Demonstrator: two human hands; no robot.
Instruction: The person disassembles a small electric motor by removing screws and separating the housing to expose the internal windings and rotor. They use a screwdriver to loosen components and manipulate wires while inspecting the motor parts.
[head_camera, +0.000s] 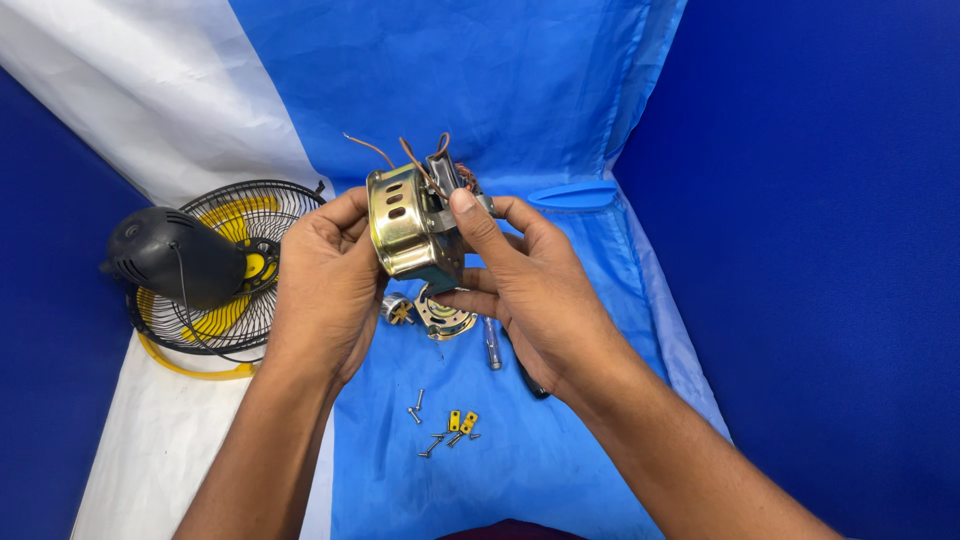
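Both the left hand (325, 275) and right hand (530, 290) gripped the brass-coloured motor (410, 225) above the blue sheet (560, 440). It looked already taken out of the fan (215, 265), with its end plate (443, 315) and loose screws (440, 425) lying below.

Fan: black wire guard with yellow blades (235, 265) lies at nine o'clock, partly on white cloth.
Motor cover: black rounded housing (170, 262) rests against the guard's left side.
Yellow ring: curved rim (190, 365) shows under the guard's lower edge.
End plate: brass-coloured round plate (443, 318) lies near centre on the blue sheet (520, 440).
Rotor: small metal part (398, 312) just beside the plate, at its nine o'clock.
Screwdriver: clear-handled tool (492, 345) at the plate's three o'clock.
Fasteners: loose screws (416, 406) and two yellow clips (462, 421) at six o'clock.
Blue plastic piece: flat oval strip (572, 195) at one o'clock.
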